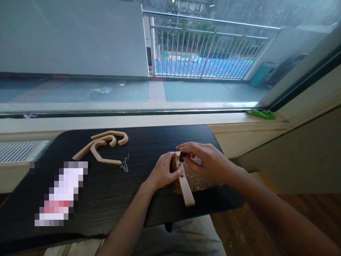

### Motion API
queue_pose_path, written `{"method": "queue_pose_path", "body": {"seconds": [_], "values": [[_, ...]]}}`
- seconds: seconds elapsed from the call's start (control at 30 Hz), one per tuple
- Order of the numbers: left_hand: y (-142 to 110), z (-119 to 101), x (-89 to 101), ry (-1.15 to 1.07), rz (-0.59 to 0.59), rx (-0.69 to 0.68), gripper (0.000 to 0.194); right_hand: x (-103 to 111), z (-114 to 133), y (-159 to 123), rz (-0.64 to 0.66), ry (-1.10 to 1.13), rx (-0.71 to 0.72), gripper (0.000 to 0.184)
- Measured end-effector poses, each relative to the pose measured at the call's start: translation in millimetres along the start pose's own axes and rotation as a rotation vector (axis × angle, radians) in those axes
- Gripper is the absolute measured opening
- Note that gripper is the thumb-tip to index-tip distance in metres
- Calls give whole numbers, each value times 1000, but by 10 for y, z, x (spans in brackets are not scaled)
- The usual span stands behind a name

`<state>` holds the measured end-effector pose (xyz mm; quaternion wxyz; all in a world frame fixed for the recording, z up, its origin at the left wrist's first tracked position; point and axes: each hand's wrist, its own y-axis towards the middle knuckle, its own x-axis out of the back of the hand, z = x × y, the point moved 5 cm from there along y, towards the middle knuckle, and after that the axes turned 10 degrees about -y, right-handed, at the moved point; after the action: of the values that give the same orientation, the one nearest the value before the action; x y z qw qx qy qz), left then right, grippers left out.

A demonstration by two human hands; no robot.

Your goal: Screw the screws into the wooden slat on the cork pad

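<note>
1. Well left of both hands, a white slatted radiator (23,151) stands beside the left edge of the black wood-grain counter (106,195).
2. Left of the left hand, a white-and-red oblong object (62,193) is pixelated; any lettering on it is unreadable.
3. Ahead and left of the left hand lie three pale wooden hooks (96,153). Far beyond them, outside the window, a pale triangular ground marking (103,90) is too small to read.
4. Thin metal screws (125,166) lie by one hook's end; counter top stretches from them to the left hand.
5. The left hand (163,172) grips a flat pale wooden bar (186,192) with dark holes, thumb across it. The bar's near end points toward the person.
6. The right hand (206,158) pinches a short black-handled tool (182,155) over the bar.
7. Under both hands sits a brown block in clear bubbly plastic (205,179); the counter's right edge runs beneath the right forearm.
8. Ahead and right of the right hand, a bright green cloth (262,113) rests on the white windowsill (229,120); brown wooden floor (239,227) shows below the right forearm.
</note>
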<state>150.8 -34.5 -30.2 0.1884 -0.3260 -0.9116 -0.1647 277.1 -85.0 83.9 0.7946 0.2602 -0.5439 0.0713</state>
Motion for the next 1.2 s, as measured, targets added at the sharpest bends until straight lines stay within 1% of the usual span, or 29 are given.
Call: {"method": "queue_pose_path", "body": {"seconds": [0.1,0.2,0.4,0.87,1.2], "values": [[1,-6,0,1,3,-2,29,-35,-18,-15,17,2,-34,17],[2,-4,2,-1,4,1,29,-46,-22,-19,12,10,-29,15],[-2,-12,10,-3,2,-13,31,-41,-24,-20,-28,28,-2,14],[-2,-4,8,14,-1,4,38,-44,-92,-46,-92,47,-11,15],[0,23,-5,8,-11,-9,34,-24,-22,-25,-135,49,60,13]]}}
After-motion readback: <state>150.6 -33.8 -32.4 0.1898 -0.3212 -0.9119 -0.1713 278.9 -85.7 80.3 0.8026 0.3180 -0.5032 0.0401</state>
